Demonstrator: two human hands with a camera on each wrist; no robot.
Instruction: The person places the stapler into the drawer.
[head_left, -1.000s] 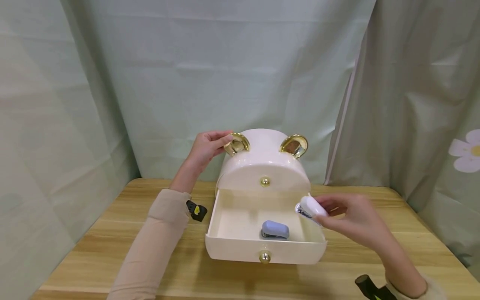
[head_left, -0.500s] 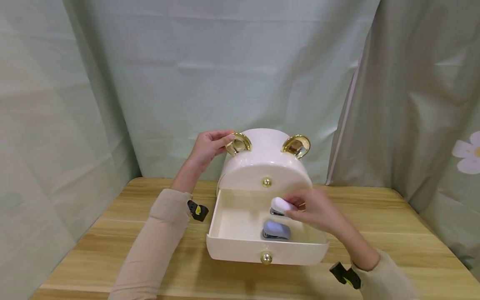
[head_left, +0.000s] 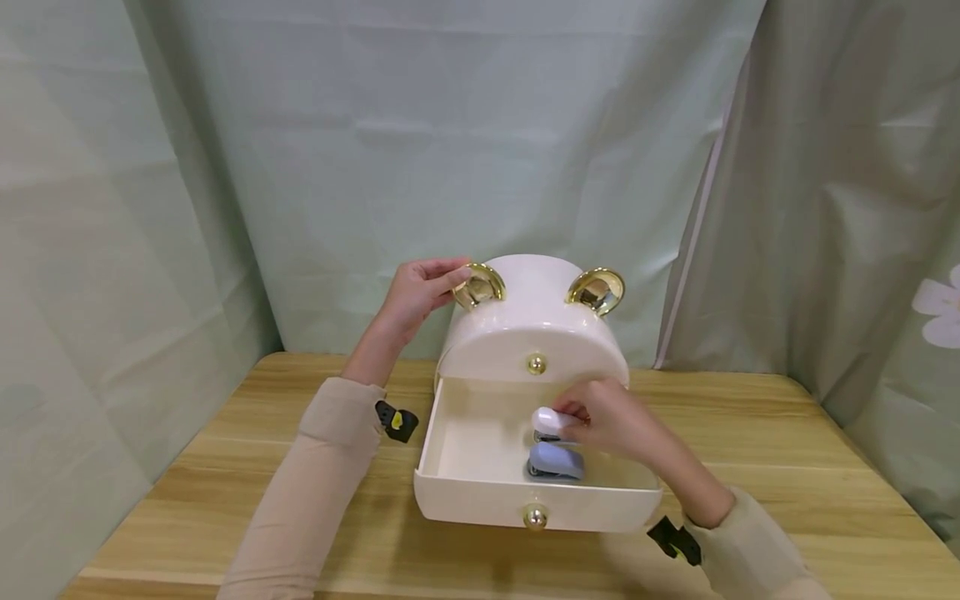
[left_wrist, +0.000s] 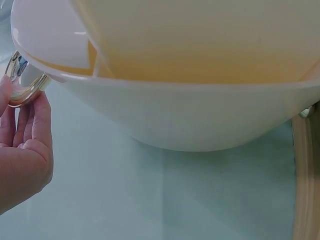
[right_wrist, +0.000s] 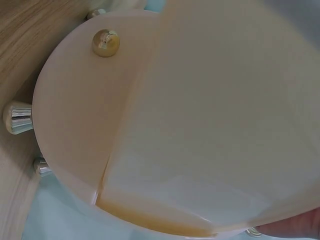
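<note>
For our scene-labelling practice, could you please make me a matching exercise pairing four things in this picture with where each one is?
Things:
1. small white stapler
2. small blue stapler
3. left gold ear-shaped handle
4. round gold knob of the open drawer

Places:
A. lying on the drawer floor
B. touched by the left hand
C. pinched in the right hand above the drawer
D. on the drawer's front panel

Pairs: 1-C, 2-A, 3-B, 4-D

Both arms wear long, close-fitting beige sleeves (head_left: pixel 300 492) reaching the wrists. A small black clip with a yellow mark (head_left: pixel 395 420) sits at each cuff; the hands are bare.
</note>
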